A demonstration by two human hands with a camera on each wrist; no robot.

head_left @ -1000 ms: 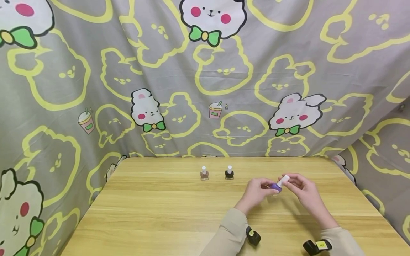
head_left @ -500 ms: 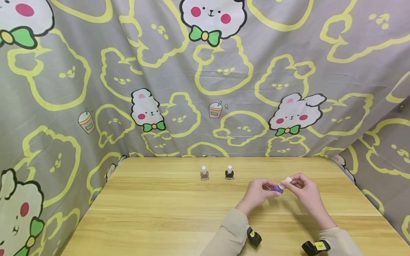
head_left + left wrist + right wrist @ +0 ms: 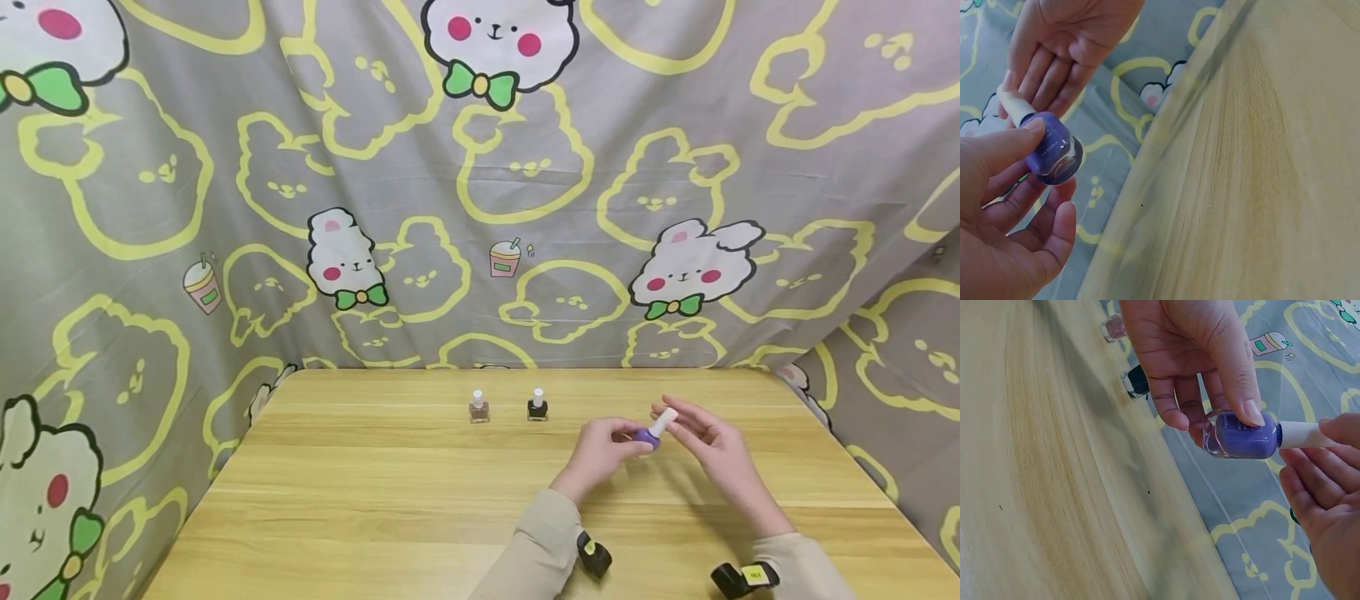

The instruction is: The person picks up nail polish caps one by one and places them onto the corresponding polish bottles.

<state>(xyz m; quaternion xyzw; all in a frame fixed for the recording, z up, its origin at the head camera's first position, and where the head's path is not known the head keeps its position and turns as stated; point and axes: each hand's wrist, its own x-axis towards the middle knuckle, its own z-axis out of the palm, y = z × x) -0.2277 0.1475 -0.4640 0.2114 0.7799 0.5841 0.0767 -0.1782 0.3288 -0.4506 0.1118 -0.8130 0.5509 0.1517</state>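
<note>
My left hand (image 3: 600, 450) pinches a purple nail polish bottle (image 3: 647, 439) between thumb and fingers, above the right part of the table. In the left wrist view the bottle (image 3: 1052, 147) tilts, its clear glass base toward the camera. Its white cap (image 3: 1304, 434) is on the neck, and the thumb and fingers of my right hand (image 3: 708, 437) pinch that cap near its end. The other fingers of the right hand (image 3: 1335, 494) extend beneath the cap in the right wrist view.
Two more nail polish bottles stand upright near the far edge of the wooden table (image 3: 337, 483): a brownish-pink bottle (image 3: 479, 410) and a black bottle (image 3: 537, 409), both white-capped. Behind the table hangs a grey patterned curtain (image 3: 420, 183).
The cap tilted right and lower half a second ago, then swung back up to a steeper angle. The right hand's fingers have straightened somewhat. The two standing bottles have not moved.
</note>
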